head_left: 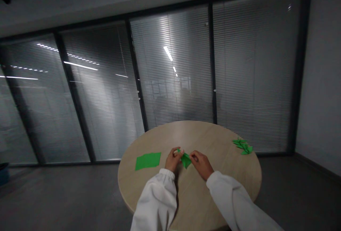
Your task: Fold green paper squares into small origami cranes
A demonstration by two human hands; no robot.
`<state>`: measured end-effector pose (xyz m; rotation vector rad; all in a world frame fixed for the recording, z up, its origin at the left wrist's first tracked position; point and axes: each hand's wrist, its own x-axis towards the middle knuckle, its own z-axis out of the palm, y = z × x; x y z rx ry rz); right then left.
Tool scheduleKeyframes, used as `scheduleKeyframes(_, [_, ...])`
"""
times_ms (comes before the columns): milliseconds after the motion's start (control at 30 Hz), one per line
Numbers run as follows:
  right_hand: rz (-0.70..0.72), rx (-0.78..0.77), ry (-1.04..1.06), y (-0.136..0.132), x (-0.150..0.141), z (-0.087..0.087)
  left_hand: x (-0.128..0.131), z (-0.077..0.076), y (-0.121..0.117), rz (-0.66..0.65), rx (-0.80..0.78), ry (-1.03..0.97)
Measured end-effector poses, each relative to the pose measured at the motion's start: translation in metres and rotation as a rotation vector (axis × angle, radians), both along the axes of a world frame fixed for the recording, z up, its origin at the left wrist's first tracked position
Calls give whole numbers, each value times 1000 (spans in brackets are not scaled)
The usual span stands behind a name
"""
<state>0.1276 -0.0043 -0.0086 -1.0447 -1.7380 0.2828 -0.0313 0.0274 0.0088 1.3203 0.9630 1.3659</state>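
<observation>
A small folded piece of green paper (pixel 185 160) is held between both hands over the middle of a round wooden table (pixel 218 185). My left hand (pixel 173 160) pinches its left side, fingers closed on it. My right hand (pixel 201 164) pinches its right side, fingers closed too. Both arms wear white sleeves with gathered cuffs.
A flat green paper sheet (pixel 148 160) lies on the table to the left of my hands. A small pile of folded green paper shapes (pixel 243 146) sits near the table's far right edge. Glass walls with shut blinds (pixel 173 82) stand behind the table; grey floor surrounds it.
</observation>
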Motion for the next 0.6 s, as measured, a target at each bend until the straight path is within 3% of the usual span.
scheduleKeyframes(200, [50, -139, 383, 13, 6, -6, 4, 2, -5, -174, 3, 20])
scheduleKeyframes(433, [32, -142, 548, 23, 19, -9, -3, 2, 1, -119, 27, 15])
scheduleKeyframes(600, [205, -145, 524, 14, 16, 0, -3, 7, -4, -91, 39, 32])
